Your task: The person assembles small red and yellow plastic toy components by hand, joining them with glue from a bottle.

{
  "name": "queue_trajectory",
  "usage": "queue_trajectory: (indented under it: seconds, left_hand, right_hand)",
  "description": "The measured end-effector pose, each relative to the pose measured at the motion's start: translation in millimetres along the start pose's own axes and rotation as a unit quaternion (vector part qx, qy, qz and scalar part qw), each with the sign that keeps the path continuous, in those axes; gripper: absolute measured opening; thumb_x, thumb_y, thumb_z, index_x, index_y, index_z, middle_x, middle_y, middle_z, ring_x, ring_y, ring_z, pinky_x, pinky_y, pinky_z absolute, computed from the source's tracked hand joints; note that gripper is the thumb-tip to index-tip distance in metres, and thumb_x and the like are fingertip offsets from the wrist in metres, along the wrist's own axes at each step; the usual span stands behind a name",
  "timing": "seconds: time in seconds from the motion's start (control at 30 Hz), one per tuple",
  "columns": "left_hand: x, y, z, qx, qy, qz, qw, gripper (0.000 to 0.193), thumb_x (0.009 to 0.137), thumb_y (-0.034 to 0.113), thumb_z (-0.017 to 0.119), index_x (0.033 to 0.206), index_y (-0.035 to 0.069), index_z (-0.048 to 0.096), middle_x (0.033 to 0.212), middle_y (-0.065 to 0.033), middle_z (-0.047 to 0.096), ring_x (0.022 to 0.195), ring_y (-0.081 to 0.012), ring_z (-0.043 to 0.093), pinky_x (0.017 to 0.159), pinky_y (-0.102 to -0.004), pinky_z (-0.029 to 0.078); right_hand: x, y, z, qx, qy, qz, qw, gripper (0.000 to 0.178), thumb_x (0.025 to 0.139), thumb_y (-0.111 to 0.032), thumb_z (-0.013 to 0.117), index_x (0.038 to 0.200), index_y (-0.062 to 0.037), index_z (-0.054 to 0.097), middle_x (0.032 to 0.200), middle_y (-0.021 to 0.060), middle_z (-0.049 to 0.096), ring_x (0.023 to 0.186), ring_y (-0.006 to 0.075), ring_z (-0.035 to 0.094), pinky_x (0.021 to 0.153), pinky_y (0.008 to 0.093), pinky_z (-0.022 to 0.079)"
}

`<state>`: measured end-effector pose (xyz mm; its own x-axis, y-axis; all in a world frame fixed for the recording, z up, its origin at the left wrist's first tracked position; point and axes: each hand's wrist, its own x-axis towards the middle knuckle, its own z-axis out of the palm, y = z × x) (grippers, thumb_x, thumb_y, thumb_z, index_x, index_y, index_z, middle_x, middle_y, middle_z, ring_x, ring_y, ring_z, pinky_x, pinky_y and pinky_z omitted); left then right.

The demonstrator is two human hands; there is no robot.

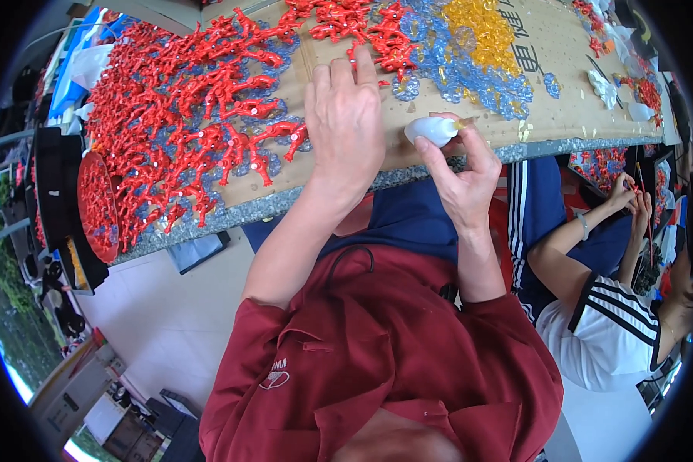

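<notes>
My left hand (345,115) reaches over the tabletop, back up, fingers bent down around a small red plastic figure (354,54) at the edge of the far pile. Its thumb is hidden beneath, and only a bit of that figure shows. Between the thumb and fingers of my right hand (466,173) lies a small white squeeze bottle (433,131). The bottle is tipped on its side, its yellowish tip pointing right. Many red figures (231,85) cover the left of the table, mixed with clear blue plastic pieces (470,73).
Clear yellow pieces (481,31) lie heaped at the back beside the blue ones. Brown cardboard (408,96) covers the stone-edged table. A red round tray (98,204) stands at the left end. At right, another person (600,308) works with both hands over red parts.
</notes>
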<state>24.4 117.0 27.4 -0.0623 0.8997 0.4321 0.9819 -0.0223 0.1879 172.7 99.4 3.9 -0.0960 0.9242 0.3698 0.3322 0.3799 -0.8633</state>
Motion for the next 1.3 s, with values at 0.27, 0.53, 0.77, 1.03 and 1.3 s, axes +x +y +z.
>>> queue_trajectory:
  seconds: [0.27, 0.53, 0.77, 1.03, 1.3]
  left_hand:
    - [-35.8, -4.0, -33.7, -0.585, -0.107, -0.193, 0.780, 0.032, 0.079, 0.002, 0.061, 0.109, -0.001, 0.050, 0.086, -0.0121, 0.055, 0.064, -0.0168, 0.057, 0.059, -0.0279, 0.048]
    - [-89.8, -29.7, -30.4, -0.904, -0.138, -0.326, 0.239, 0.026, 0.088, 0.009, 0.053, 0.113, 0.004, 0.047, 0.093, -0.0099, 0.056, 0.087, -0.0193, 0.055, 0.077, -0.0292, 0.047]
    - [-99.6, -29.6, -31.3, -0.908, -0.108, -0.391, 0.104, 0.022, 0.089, 0.012, 0.052, 0.109, 0.003, 0.050, 0.093, -0.0100, 0.056, 0.085, -0.0207, 0.054, 0.075, -0.0287, 0.047]
    - [-101.5, -29.1, -28.4, -0.908, -0.117, -0.384, 0.122, 0.019, 0.089, 0.015, 0.052, 0.104, 0.003, 0.051, 0.093, -0.0099, 0.056, 0.085, -0.0196, 0.053, 0.076, -0.0292, 0.047]
    - [-99.8, -27.2, -26.5, -0.909, -0.129, -0.370, 0.142, 0.022, 0.089, 0.016, 0.052, 0.107, 0.004, 0.050, 0.092, -0.0086, 0.055, 0.083, -0.0183, 0.053, 0.075, -0.0291, 0.046]
  right_hand:
    - [-5.4, -16.8, 0.7, 0.173, 0.001, 0.062, 0.983, 0.029, 0.077, -0.005, 0.065, 0.103, 0.0023, 0.054, 0.092, 0.0090, 0.063, 0.078, 0.0135, 0.060, 0.070, 0.0248, 0.047]
    - [-17.5, -29.7, -17.4, 0.086, -0.041, -0.021, 0.995, 0.035, 0.064, -0.009, 0.076, 0.094, 0.0009, 0.061, 0.079, 0.0092, 0.061, 0.062, 0.0145, 0.052, 0.055, 0.0242, 0.041]
    - [-14.0, -42.5, -23.0, 0.053, -0.085, -0.107, 0.989, 0.038, 0.056, -0.013, 0.081, 0.087, 0.0019, 0.066, 0.069, 0.0069, 0.063, 0.055, 0.0150, 0.048, 0.052, 0.0253, 0.038]
    - [-15.2, -44.9, -19.3, 0.031, -0.098, -0.118, 0.988, 0.036, 0.057, -0.014, 0.080, 0.086, 0.0016, 0.066, 0.066, 0.0080, 0.063, 0.053, 0.0159, 0.050, 0.050, 0.0262, 0.038]
    - [-15.6, -44.0, -21.5, 0.035, -0.100, -0.107, 0.989, 0.034, 0.058, -0.013, 0.080, 0.085, 0.0025, 0.066, 0.064, 0.0079, 0.062, 0.052, 0.0155, 0.049, 0.049, 0.0261, 0.038]
